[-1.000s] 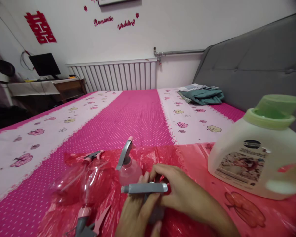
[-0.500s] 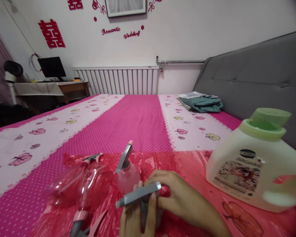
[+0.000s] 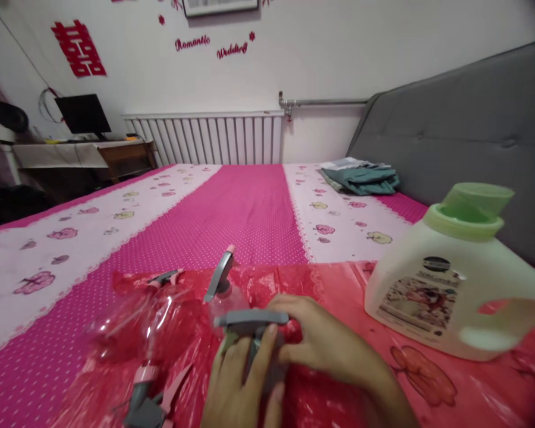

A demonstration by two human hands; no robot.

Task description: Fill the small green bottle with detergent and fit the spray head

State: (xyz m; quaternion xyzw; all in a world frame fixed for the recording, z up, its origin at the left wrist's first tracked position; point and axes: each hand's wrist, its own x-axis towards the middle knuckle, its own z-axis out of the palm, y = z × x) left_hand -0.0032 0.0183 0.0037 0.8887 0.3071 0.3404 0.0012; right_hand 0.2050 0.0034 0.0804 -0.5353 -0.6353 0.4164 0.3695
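Note:
My left hand [image 3: 238, 383] is closed around the front of a spray bottle, its fingers wrapped at the trigger and neck. The grey spray head [image 3: 254, 321] lies nearly level, nozzle to the left. My right hand [image 3: 316, 333] grips the same bottle from the right side, its fingers curled behind the head. Most of the bottle's body is hidden by my hands. Just beyond stands a second, pink-tinted spray bottle [image 3: 225, 299] with a grey and pink head. To the left, clear spray bottles [image 3: 164, 321] lie on their sides on red plastic sheeting [image 3: 280, 279].
A large white detergent jug [image 3: 481, 309] with a green cap stands at the right. Folded clothes [image 3: 361, 178] rest by the grey headboard [image 3: 463, 113]. The pink patterned bedspread [image 3: 245, 208] stretches to a radiator [image 3: 214, 139]. A desk with a monitor [image 3: 84, 116] is far left.
The held bottle's spray head has turned from slanted to nearly level. My left hand has risen slightly and its fingers have shifted around the trigger. The camera view has tilted down a little.

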